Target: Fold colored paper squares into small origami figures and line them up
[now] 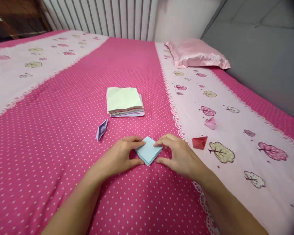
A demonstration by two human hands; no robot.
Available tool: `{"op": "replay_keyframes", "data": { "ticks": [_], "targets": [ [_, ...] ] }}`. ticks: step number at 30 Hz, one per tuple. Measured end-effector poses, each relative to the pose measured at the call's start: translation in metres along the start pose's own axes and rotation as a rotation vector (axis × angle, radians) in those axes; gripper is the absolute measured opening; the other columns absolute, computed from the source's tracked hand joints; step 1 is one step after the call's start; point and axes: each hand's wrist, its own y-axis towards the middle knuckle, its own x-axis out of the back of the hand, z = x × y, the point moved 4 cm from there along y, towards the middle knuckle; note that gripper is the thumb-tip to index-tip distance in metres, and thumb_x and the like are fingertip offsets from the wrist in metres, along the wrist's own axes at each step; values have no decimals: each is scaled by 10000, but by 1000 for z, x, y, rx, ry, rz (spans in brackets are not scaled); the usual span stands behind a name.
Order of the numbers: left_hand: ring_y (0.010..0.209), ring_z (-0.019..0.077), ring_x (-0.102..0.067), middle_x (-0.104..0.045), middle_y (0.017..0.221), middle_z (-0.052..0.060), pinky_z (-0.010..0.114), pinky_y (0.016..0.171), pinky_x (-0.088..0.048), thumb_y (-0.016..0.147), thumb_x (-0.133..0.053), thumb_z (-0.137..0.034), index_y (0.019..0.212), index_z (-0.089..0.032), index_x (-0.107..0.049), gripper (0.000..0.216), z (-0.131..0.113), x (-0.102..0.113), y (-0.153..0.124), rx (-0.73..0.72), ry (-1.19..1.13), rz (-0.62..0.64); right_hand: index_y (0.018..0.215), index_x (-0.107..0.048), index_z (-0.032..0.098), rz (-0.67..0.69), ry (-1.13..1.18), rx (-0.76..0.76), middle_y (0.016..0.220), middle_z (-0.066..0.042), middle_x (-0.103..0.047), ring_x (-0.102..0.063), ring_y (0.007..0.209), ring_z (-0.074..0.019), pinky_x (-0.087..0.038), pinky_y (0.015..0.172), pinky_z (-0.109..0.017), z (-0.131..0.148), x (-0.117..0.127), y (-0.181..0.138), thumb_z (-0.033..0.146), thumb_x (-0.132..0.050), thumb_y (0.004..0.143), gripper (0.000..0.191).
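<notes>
Nearest to me, two bare forearms [75, 205] come in low over the pink bedspread [142, 202] and meet at a small square of folded blue paper [148, 149], which lies on the dotted cloth with one corner towards the person. The left hand [123, 153] holds it by the left side, forefinger on the upper edge and thumb at the lower one, seemingly so the layers stay lined up. The right hand [180, 155] mirrors it, curved and loosely parted, its forefinger resting by the right corner; its thumb sits close to the lower edge, but whether it presses there I cannot tell. Two edges show at the near point, so the square looks several layers thick. Just beyond is a stack of coloured sheets [123, 99], pale yellow on top, probably left there to be within easy reach. A purple paper boat [102, 130] lies left of the hands, while a red one [199, 143] and a pink one [211, 123] sit to the right (out of the elbows' way, I suppose). Farther back, a shiny pillow [197, 54] rests by the grey headboard [254, 55].
</notes>
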Motion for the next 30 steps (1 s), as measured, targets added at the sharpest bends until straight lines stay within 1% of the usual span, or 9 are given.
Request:
{"op": "replay_keyframes", "data": {
  "ticks": [3,6,12,16,18,22,25,27,30],
  "targets": [
    [907,213,-589,-618,1047,92,353,813,-463,765,-636,-278,1100,-196,-632,346,-2,2,0,-1,13,-11,978,-644,180,38,-9,-7,961,-52,-605,-572,863,-182,-469,767,-322,-1,-4,0,184,-746,664,330],
    [867,200,-578,-614,977,83,335,782,-461,779,-621,-277,1054,-194,-657,289,-1,1,0,-2,45,-14,968,-659,177,57,-32,-34,918,-49,-617,-571,823,-183,-457,725,-318,-3,-8,2,232,-754,659,328],
    [828,197,-572,-634,895,68,322,750,-455,804,-592,-279,986,-202,-688,220,4,-5,0,0,96,8,909,-679,170,80,1,-60,820,-32,-615,-556,722,-154,-425,635,-275,-7,-14,7,259,-768,632,304],
    [803,196,-582,-647,853,76,312,731,-453,819,-569,-267,954,-177,-700,209,6,-6,1,39,112,-7,868,-696,199,96,55,-84,781,-19,-612,-544,680,-146,-405,601,-264,-13,-15,7,348,-785,589,329],
    [787,190,-586,-651,838,78,303,718,-453,832,-546,-251,936,-170,-705,206,7,-6,2,52,111,-11,864,-703,211,104,89,-117,764,-20,-620,-546,653,-142,-398,573,-257,-17,-16,7,383,-759,615,308],
    [736,176,-587,-660,783,69,285,685,-449,842,-517,-203,845,-163,-712,199,7,-8,3,67,102,-25,833,-706,221,99,163,-176,716,-9,-643,-563,611,-129,-406,552,-243,-25,-20,8,327,-667,717,162],
    [718,180,-593,-667,744,66,286,681,-446,825,-529,-179,787,-152,-699,177,8,-8,4,102,109,-67,765,-693,210,72,201,-222,659,4,-658,-582,591,-124,-419,550,-234,-27,-21,9,254,-621,745,88],
    [733,189,-603,-677,761,68,292,689,-446,819,-534,-179,811,-151,-692,160,9,-9,5,138,119,-104,731,-680,200,44,203,-263,648,4,-666,-595,585,-125,-428,551,-234,-27,-22,10,228,-620,737,66],
    [728,197,-611,-688,783,64,299,677,-442,814,-543,-191,928,-156,-673,176,11,-9,7,215,157,-146,717,-655,194,-6,197,-308,665,4,-676,-606,587,-125,-443,556,-233,-28,-23,12,208,-638,715,22]
  ]
}}
